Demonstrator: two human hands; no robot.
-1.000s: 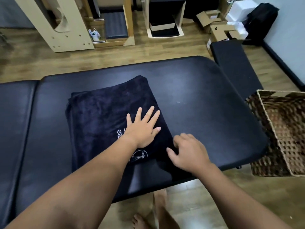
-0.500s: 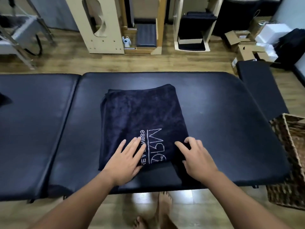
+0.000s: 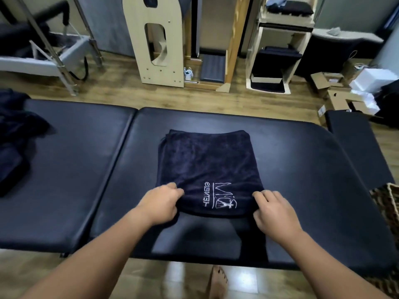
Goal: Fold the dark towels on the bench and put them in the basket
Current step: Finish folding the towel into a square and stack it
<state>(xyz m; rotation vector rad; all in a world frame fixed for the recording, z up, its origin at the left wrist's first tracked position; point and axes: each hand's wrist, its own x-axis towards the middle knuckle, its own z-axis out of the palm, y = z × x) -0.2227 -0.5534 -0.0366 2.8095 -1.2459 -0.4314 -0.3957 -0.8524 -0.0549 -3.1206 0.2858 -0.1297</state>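
since half a second ago our left hand (image 3: 160, 202) and right hand (image 3: 273, 210) have moved apart onto the near corners of the folded towel (image 3: 207, 167), each gripping one; it lies mid-bench (image 3: 302, 169); unfolded towels (image 3: 15, 137) far left, basket (image 3: 388, 203) right.
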